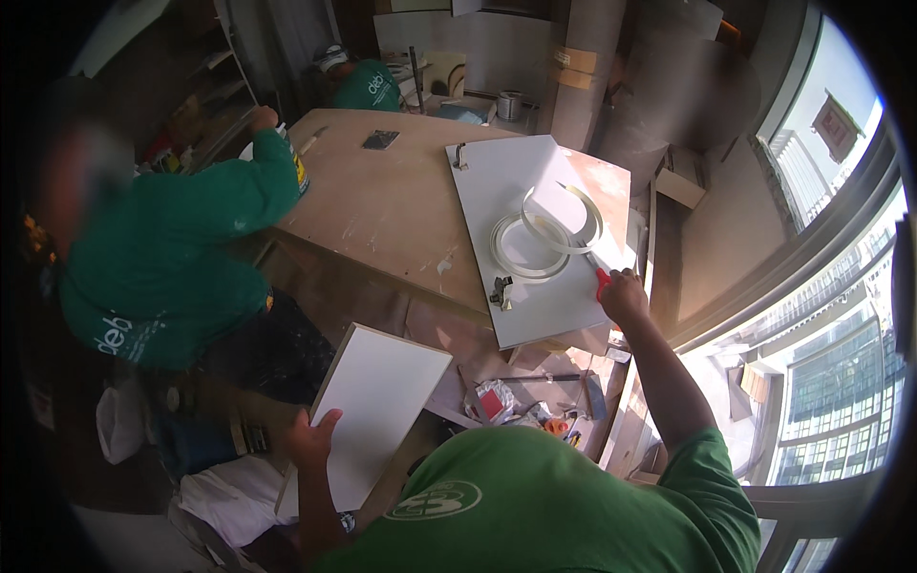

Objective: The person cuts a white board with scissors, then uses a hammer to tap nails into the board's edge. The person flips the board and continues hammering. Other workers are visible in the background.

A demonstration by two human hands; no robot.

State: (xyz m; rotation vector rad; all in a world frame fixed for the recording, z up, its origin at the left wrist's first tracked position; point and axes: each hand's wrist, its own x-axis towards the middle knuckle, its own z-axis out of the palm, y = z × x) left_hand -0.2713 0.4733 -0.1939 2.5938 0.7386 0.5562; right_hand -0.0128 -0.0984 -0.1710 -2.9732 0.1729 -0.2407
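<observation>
My left hand (pixel 311 443) grips the edge of a white rectangular panel (pixel 387 406), which stands tilted at my left side with its thumb over the face. My right hand (pixel 626 296) reaches out over the table, closed around red-handled scissors (pixel 602 281). Their metal blades point at a coil of white edging strip (pixel 499 250), whose loose loop curls up beside them. Under the coil lies a white cabinet door (pixel 535 320) with metal hinges (pixel 501 292) along its left edge.
A wooden worktable (pixel 382 210) carries the door and a dark square plate (pixel 380 140). One co-worker in green (pixel 181 248) holds a bucket at left; another (pixel 368 86) crouches behind. Tools (pixel 564 420) lie below the table. Windows (pixel 831 372) line the right.
</observation>
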